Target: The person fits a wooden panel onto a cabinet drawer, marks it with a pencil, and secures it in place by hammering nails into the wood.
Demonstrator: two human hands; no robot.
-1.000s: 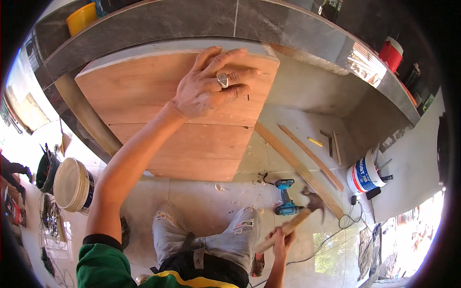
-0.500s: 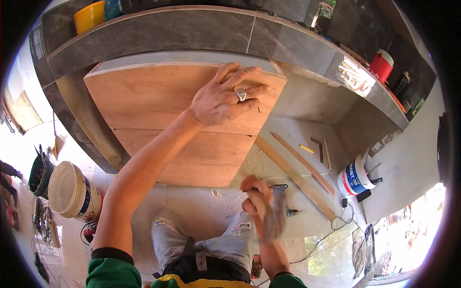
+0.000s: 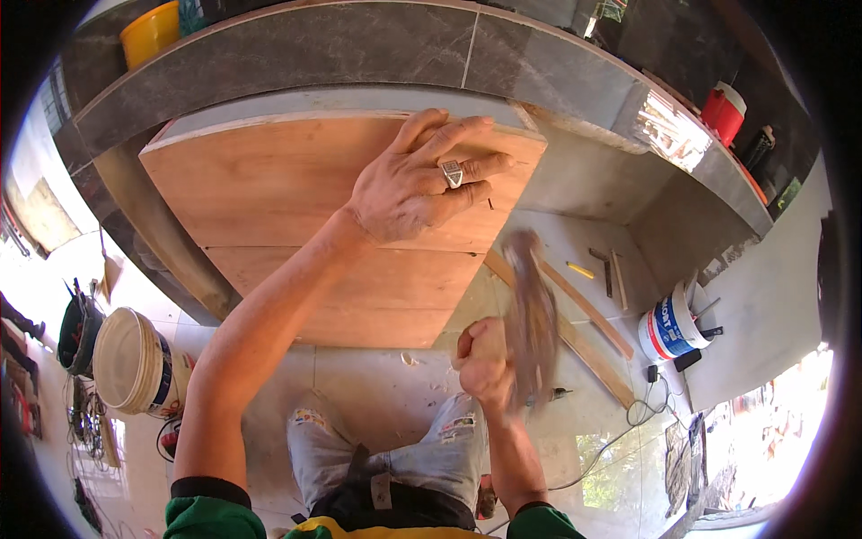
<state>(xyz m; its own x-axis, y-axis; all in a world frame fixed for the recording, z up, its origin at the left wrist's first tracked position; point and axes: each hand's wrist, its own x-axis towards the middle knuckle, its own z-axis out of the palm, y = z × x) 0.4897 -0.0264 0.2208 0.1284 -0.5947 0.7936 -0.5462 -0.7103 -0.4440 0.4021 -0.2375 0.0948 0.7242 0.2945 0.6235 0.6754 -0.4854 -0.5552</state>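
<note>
My left hand (image 3: pixel 417 180), with a ring on one finger, lies spread on the plywood face of a wooden box (image 3: pixel 296 180), near its upper right corner. A small dark nail (image 3: pixel 491 204) stands out of the panel just below those fingers. My right hand (image 3: pixel 485 359) is closed round a hammer (image 3: pixel 534 314), which is smeared by motion. The hammer is to the right of the box's lower edge and apart from the nail.
Above the box runs a grey tiled counter (image 3: pixel 377 58). Wood strips (image 3: pixel 588 314), a yellow cutter (image 3: pixel 580 269) and a small square (image 3: pixel 607 277) lie on the floor at right. Buckets stand on both sides, one white (image 3: pixel 664 328) with tools. A cord (image 3: pixel 597 454) crosses the floor.
The hammer has swung from beside my right hand up toward the box. My right hand has turned with it. My left hand has stayed spread on the panel.
</note>
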